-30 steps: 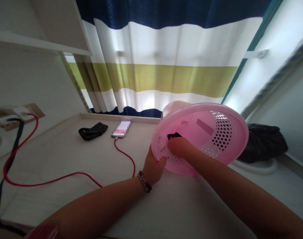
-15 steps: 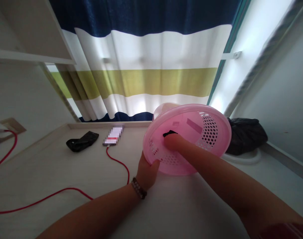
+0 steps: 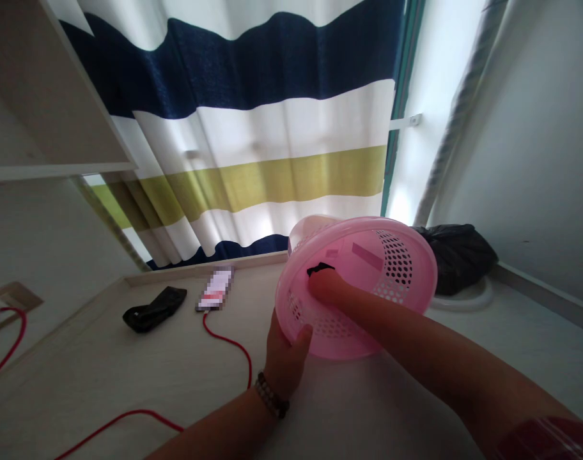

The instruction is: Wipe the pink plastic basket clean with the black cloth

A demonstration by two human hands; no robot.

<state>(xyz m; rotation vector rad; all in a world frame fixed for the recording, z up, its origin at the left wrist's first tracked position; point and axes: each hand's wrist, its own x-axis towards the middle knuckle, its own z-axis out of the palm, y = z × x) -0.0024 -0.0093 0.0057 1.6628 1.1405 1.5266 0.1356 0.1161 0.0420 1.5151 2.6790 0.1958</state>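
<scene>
A pink plastic basket (image 3: 363,335) with rows of holes is tipped on its side, its mouth facing me. My left hand (image 3: 287,354) is closed on the near left part of its rim, thumb inside. Deep in the basket is my right hand (image 3: 323,284), its fingers mostly hidden behind the wrist. A small piece of black material (image 3: 320,268) shows at the fingers of that hand, and I cannot make out its kind.
A folded black plastic bag (image 3: 155,309) lies at the left, beside a phone (image 3: 215,289) on a red cable (image 3: 231,340). A full black bag (image 3: 464,259) sits on the right against the wall. A striped curtain (image 3: 253,185) hangs behind.
The view has tilted up and turned a little, so the scene sits lower in the picture. Both hands stay at the basket, the right one still inside it with the black material.
</scene>
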